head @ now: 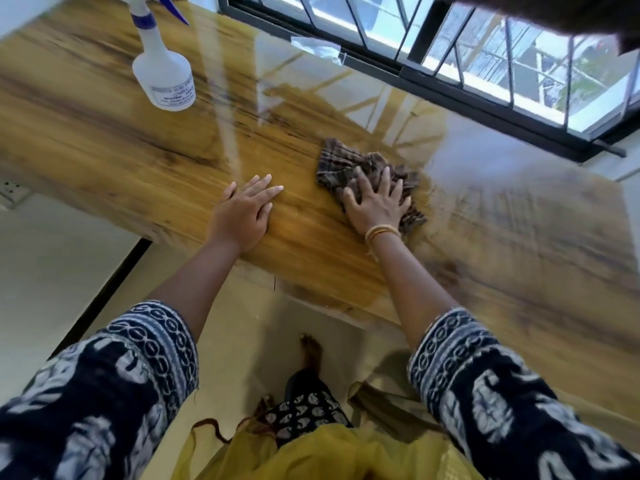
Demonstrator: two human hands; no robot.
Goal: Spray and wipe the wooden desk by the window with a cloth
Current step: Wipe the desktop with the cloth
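From my remote view, the far right of the glossy, grained wooden worktop (138, 161) was smeared by motion blur and window glare, so I could not read its surface there. The translucent white plastic spray bottle with a blue trigger (162, 74) stood upright near the back left — its nozzle was cut off by the top edge, and its label print was too blurred to read. The right hand (375, 202) lay with fingers spread and flat, pressing on the crumpled dark checked cloth (341, 164) at mid-worktop; part of the cloth was hidden beneath the palm. The left hand (244, 211) rested flat and relaxed on the bare wood just beside it, holding nothing. A black-framed barred window (450, 64) ran behind — something dark overhead masked its top right corner.
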